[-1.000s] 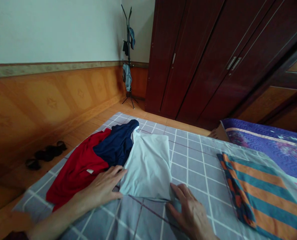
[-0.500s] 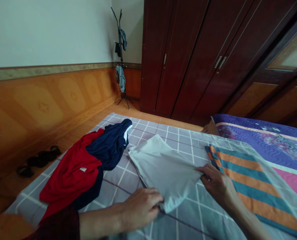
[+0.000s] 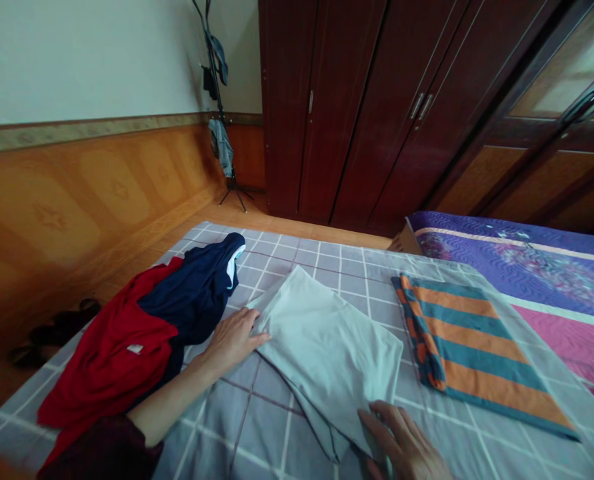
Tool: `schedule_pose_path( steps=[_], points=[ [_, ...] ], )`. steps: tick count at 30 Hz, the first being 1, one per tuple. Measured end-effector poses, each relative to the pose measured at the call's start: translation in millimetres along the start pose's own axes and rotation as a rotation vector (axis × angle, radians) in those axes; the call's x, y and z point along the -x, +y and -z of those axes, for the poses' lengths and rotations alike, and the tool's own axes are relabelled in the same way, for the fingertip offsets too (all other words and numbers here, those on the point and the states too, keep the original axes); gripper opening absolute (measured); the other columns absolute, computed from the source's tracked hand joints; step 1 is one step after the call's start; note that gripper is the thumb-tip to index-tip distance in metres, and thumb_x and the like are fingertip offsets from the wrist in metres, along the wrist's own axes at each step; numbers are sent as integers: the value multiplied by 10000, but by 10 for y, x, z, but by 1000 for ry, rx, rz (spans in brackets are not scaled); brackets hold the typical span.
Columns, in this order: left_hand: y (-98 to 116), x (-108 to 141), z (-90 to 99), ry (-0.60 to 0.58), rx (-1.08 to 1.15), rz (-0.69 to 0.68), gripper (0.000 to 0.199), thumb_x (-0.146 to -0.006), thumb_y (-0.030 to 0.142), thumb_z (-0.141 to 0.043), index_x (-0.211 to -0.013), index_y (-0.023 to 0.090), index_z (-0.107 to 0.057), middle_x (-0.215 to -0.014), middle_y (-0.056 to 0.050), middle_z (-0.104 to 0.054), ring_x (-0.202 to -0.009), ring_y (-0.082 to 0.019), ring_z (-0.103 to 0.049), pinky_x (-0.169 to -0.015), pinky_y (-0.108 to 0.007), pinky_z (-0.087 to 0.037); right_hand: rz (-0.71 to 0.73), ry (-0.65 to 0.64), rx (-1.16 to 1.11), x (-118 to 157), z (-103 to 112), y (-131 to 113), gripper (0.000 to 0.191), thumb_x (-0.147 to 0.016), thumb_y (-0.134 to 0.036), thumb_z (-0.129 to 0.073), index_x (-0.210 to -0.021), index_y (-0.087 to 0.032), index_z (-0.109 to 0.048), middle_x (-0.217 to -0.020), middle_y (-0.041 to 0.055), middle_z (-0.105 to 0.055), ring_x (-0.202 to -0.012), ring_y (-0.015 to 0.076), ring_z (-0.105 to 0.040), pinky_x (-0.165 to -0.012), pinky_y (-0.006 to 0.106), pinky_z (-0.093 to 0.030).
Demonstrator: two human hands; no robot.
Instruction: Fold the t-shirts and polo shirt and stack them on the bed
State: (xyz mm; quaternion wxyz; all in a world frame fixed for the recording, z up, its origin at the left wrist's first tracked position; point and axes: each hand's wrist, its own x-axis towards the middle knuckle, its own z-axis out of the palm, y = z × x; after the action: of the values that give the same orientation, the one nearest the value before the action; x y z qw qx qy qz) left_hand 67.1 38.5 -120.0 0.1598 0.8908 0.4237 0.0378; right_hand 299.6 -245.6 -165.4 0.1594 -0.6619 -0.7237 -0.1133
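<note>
A light grey folded garment [image 3: 327, 340] lies on the bed in front of me, its near end narrowing to a loose, creased tip. My left hand [image 3: 237, 337] touches its left corner, thumb and fingers apart with the cloth's edge between them. Fingers outstretched, my right hand [image 3: 401, 440] rests at the near right edge; its thumb is partly hidden. To the left, a red garment [image 3: 121, 347] and a navy blue garment [image 3: 191, 287] lie crumpled together. On the right is a folded garment with orange and teal stripes [image 3: 481, 353].
The bed has a grey checked sheet [image 3: 271, 413]. Beyond its right side lies a purple and pink floral cover [image 3: 517, 260]. A dark red wardrobe [image 3: 357, 113] and a coat stand [image 3: 221, 107] stand behind. Dark shoes [image 3: 51, 333] sit on the floor at left.
My left hand has moved from the garment's near tip up to its left corner. My right hand has left the right corner and come down to the near edge. The view has shifted rightward.
</note>
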Motion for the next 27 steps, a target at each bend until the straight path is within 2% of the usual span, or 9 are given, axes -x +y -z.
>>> schedule_pose_path(
  steps=[3,6,10,13,16,19,21,24,27],
  points=[
    [67,-48,-92,-2,38,29,291,-792,459,-594,-918,199,-562,-825,-14,-627,-756,-188,-596,-623,-251,-342,-48,1,-55,-11,-115,32,315,-797,-141,-461,-1069,-236,-589,-952,60,-633,-808,189,-623,-666,266,-508],
    [121,-122,-100,-12,100,39,230,-781,426,-585,-776,199,-548,-714,15,-577,-682,-167,-553,-583,-246,-287,-117,-66,-124,-21,-165,-17,267,-820,-85,-397,-952,-234,-576,-823,35,-585,-705,162,-578,-619,256,-446],
    [103,-258,-26,-43,150,43,190,-775,335,-548,-656,193,-506,-620,35,-502,-644,-145,-507,-566,-235,-266,-132,-86,-149,-85,-116,-107,297,-787,-47,-389,-950,-236,-550,-809,24,-564,-683,159,-553,-600,258,-397],
    [76,-377,31,-46,153,30,153,-774,301,-523,-666,195,-504,-612,38,-490,-647,-142,-505,-568,-228,-275,-99,-70,-147,-220,-13,-145,333,-740,-9,-373,-935,-231,-525,-771,15,-553,-653,152,-547,-569,250,-374],
    [59,-466,34,-34,152,51,92,-770,285,-515,-755,196,-535,-688,21,-554,-693,-156,-540,-587,-229,-299,-58,-89,-124,-378,97,-191,321,-718,-2,-381,-912,-230,-498,-732,0,-543,-604,142,-542,-527,244,-360],
    [41,-472,-23,-18,137,88,191,-769,361,-542,-865,196,-553,-802,-23,-617,-758,-197,-577,-608,-245,-317,-45,-84,-90,-453,146,-249,338,-668,-14,-403,-907,-240,-481,-740,-2,-548,-609,154,-550,-520,247,-369],
    [33,-438,-69,-22,124,88,211,-766,404,-552,-809,198,-552,-783,-40,-623,-761,-223,-588,-602,-256,-316,-54,-82,-65,-441,135,-270,377,-619,-18,-409,-914,-243,-476,-769,5,-559,-639,165,-564,-527,250,-382],
    [50,-397,-101,-23,122,47,181,-785,357,-527,-694,201,-517,-719,-38,-605,-744,-222,-588,-604,-260,-318,-78,-77,-31,-401,99,-253,382,-599,-11,-397,-894,-245,-461,-749,3,-557,-616,166,-561,-503,254,-368],
    [92,-451,-60,-10,152,7,131,-798,295,-499,-708,201,-506,-697,-24,-583,-723,-204,-575,-615,-257,-325,-82,-58,-25,-436,114,-222,362,-617,-7,-379,-880,-246,-449,-709,-4,-544,-567,159,-546,-475,262,-340]
  ],
)
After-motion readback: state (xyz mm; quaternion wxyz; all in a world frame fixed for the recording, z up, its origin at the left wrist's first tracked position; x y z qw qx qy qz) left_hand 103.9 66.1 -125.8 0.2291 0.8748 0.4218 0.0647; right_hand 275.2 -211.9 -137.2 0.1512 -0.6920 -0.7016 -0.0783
